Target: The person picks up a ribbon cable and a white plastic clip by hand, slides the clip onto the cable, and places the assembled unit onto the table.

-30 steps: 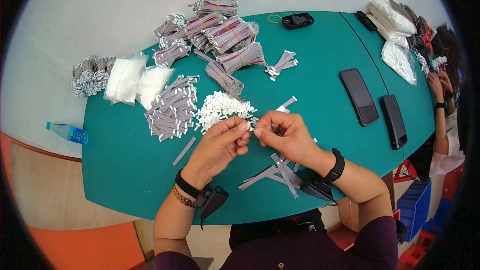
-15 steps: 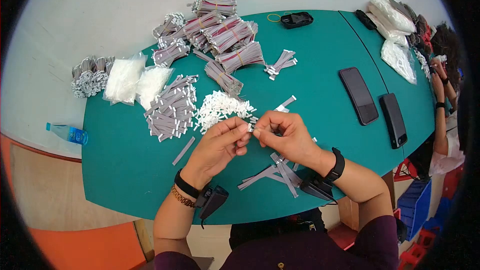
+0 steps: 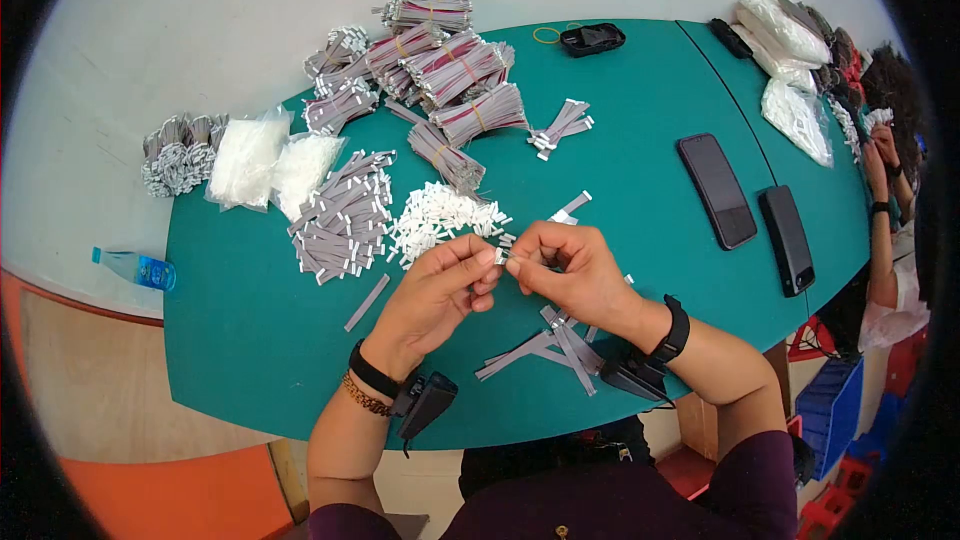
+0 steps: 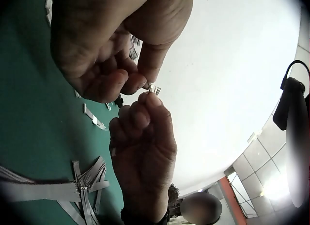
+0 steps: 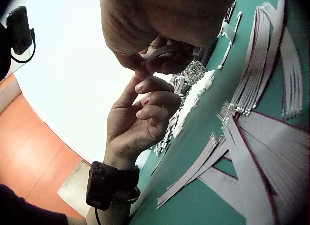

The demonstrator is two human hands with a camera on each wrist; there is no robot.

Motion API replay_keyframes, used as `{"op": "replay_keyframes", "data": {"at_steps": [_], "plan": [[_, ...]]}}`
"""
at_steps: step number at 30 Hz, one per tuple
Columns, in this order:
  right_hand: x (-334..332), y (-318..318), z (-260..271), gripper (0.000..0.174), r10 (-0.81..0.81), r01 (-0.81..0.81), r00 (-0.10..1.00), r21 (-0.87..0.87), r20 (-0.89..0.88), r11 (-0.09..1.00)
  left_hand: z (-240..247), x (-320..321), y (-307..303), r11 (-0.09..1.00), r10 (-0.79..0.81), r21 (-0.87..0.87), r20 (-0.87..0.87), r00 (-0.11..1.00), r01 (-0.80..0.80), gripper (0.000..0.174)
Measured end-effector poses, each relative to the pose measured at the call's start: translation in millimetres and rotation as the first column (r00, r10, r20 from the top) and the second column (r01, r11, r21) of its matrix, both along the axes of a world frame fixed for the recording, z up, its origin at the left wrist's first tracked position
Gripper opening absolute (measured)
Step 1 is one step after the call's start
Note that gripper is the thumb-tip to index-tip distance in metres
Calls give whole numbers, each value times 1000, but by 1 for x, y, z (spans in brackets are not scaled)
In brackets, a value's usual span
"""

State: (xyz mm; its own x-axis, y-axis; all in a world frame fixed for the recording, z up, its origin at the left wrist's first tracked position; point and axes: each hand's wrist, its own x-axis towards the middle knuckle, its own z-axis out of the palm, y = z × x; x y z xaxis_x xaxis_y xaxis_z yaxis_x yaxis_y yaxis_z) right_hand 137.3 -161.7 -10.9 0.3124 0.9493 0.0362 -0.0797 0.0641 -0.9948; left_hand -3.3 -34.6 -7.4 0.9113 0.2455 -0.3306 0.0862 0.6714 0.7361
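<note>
Both hands meet in front of the white connector pile (image 3: 440,212), fingertip to fingertip. My left hand (image 3: 435,290) pinches a small white connector (image 4: 153,88) between thumb and forefinger. From the other side my right hand (image 3: 575,270) pinches a grey ribbon cable (image 5: 162,51), whose length runs back under the palm. The cable's end is right at the connector, mostly hidden by fingertips. Below the right wrist lie loose ribbon cables (image 3: 565,350). To the left of the pile is a heap of grey cables with white ends (image 3: 345,220).
Banded cable bundles (image 3: 465,70) are stacked at the back of the green table (image 3: 270,370). Plastic bags of white pieces (image 3: 248,160) and a water bottle (image 3: 140,267) are at the left. A phone (image 3: 718,192) and a black case (image 3: 787,242) lie right; another person (image 3: 885,170) works beyond.
My two hands stay together in nearly the same place, still pinching the connector and cable. At the far right the other person's hands have shifted upward.
</note>
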Motion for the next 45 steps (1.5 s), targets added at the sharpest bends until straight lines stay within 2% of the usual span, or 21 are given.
{"op": "replay_keyframes", "data": {"at_steps": [11, 29, 35, 45], "plan": [[-1, 0, -1, 9, -10, 10, 1000, 19, -11, 1000, 0, 0, 0, 1000, -17, 2, 2, 1000, 17, 12], [0, 1, -8, 11, -9, 9, 1000, -5, -10, 1000, -2, 1, -4, 991, 33, 126, 3, 999, -33, 12], [0, 0, -4, 10, -9, 9, 1000, -7, -16, 1000, -2, 1, -2, 999, -7, 36, 3, 1000, 7, 12], [-1, 0, -5, 10, -29, 28, 999, 50, 26, 998, -1, 1, -1, 999, -35, -15, 15, 999, 35, 12]]}}
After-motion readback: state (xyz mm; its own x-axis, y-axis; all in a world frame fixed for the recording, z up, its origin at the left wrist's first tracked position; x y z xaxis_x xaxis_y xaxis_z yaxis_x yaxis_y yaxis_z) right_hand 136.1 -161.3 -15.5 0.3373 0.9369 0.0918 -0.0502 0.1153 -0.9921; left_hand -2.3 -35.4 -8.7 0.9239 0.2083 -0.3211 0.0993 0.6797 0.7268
